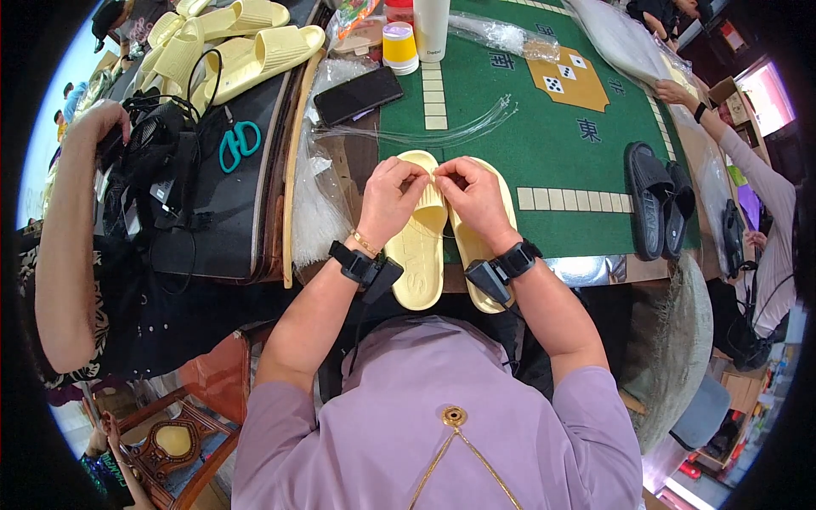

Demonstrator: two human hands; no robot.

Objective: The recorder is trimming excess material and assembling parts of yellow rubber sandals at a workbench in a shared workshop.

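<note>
A pair of pale yellow slide slippers lies side by side at the table's front edge, the left slipper (416, 268) and the right slipper (483, 293) with toes pointing away from me. My left hand (393, 197) is closed in a pinch over the left slipper's strap. Close beside it, my right hand (476, 197) pinches too, over the right slipper's strap. The fingertips of both hands nearly meet above the gap between the slippers. A faint, thin clear strand runs between and below them; its ends are hidden by my fingers. Matching clear plastic strands (459, 127) lie beyond my hands.
A black phone (358, 94), a yellow-and-white paper cup (399, 47) and a white tumbler (431, 30) stand beyond. Black slippers (648, 200) lie right on the green mat (578, 234). At left are teal-handled scissors (240, 146), more yellow slippers (263, 64) and another person's arm (68, 229).
</note>
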